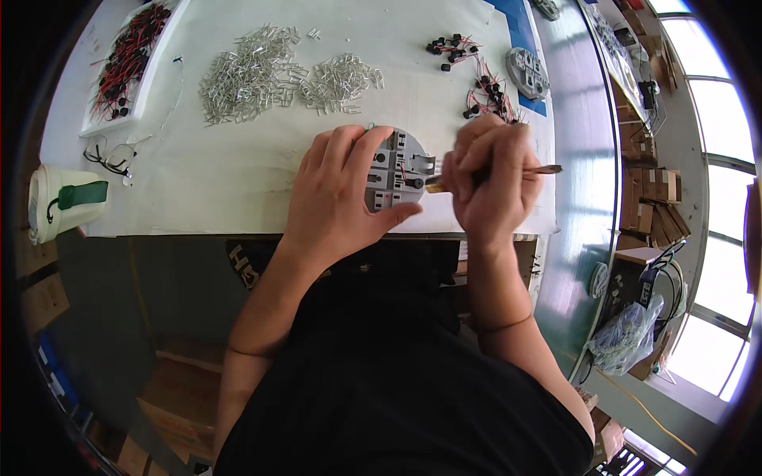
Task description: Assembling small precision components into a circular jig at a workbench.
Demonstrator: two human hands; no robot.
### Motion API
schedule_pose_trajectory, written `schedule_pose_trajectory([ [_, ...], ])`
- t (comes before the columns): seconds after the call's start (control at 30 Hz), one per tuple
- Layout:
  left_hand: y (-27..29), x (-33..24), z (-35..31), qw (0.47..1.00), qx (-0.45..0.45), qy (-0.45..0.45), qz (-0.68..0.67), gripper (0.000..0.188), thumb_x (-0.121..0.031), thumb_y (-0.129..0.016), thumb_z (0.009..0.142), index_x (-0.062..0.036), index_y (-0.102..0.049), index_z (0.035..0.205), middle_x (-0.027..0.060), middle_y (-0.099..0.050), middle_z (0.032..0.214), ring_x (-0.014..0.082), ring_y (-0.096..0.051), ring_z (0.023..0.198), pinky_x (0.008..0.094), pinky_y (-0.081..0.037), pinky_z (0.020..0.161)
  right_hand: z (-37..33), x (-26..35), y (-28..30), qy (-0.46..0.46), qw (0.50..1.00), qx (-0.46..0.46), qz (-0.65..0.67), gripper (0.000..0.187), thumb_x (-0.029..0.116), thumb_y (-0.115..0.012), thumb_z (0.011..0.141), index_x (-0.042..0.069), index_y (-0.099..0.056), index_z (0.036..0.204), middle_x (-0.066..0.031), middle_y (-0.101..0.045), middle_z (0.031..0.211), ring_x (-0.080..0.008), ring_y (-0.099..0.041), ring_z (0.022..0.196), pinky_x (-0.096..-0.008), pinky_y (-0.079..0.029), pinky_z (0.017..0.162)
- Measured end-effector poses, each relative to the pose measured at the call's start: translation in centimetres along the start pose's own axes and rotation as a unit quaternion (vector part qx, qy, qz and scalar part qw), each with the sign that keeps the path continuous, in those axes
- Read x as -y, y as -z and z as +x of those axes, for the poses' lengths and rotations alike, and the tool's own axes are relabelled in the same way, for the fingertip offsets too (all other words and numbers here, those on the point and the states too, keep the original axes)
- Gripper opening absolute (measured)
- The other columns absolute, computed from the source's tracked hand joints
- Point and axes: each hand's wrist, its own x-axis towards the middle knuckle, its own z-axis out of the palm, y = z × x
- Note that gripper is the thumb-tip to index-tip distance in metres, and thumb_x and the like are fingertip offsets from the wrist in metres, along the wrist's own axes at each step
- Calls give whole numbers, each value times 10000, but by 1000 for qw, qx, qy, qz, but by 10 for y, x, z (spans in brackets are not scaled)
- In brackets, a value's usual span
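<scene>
Apparently fitting parts, the left hand (340, 186) clasps a grey disc (406, 168); the right hand (494, 176), at three o'clock, grips a tool (545, 170), next needing careful aim.

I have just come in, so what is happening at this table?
A person's left hand holds a roundish grey plastic part on the pale tabletop. The right hand, slightly blurred, grips a slim brown-ended tool beside the part's right edge; whether its tip touches is unclear. Beyond the left hand lie two heaps of small silvery metal pieces. Small black components with red wires lie beyond the right hand, near another roundish grey part.
</scene>
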Motion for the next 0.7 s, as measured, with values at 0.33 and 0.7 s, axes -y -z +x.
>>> schedule_pose_trajectory([
  [0.33, 4, -2, -4, 998, 20, 36, -40, 978, -327, -1017, 629, -128, -556, 1469, 108, -587, 1319, 355, -579, 1201, 488, -516, 1031, -4, -33, 7, 131, 963, 114, -205, 487, 289, -425, 1196, 4, -528, 814, -105, -593, 789, -77, -396, 500, -249, -340, 469],
  [0.7, 7, 2, -6, 1000, 18, -5, -21, 890, -405, -996, 649, -91, -592, 1378, 103, -585, 1264, 342, -593, 1170, 463, -516, 1029, 127, -44, 13, 86, 800, 260, -534, 164, 167, -774, 927, 77, -793, 1063, -126, -754, 950, -307, -725, 843, -412, -570, 758],
])
